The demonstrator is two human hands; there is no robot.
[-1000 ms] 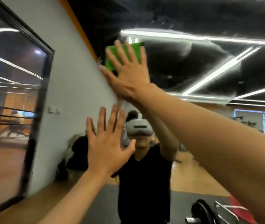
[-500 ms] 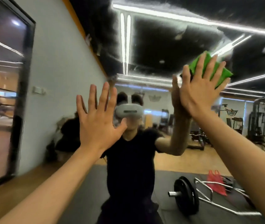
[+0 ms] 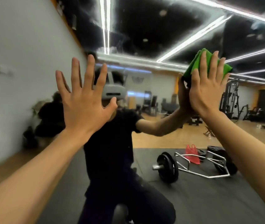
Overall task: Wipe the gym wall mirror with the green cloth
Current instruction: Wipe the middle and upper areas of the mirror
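The gym wall mirror (image 3: 152,38) fills most of the view and reflects a person in black with a grey headset. My right hand (image 3: 206,88) lies flat with straight fingers on the folded green cloth (image 3: 193,65), pressing it against the glass at the upper right. My left hand (image 3: 83,101) is spread flat on the mirror left of centre, fingers apart, holding nothing.
A white wall (image 3: 23,70) runs along the left of the mirror. Reflected in the glass are a weighted trap bar (image 3: 193,165) on a dark mat, a red bag (image 3: 192,154) and gym machines (image 3: 231,97) at the far right.
My right hand has swept the green cloth across the mirror from upper centre to the right and a little lower. The left hand stays flat on the glass.
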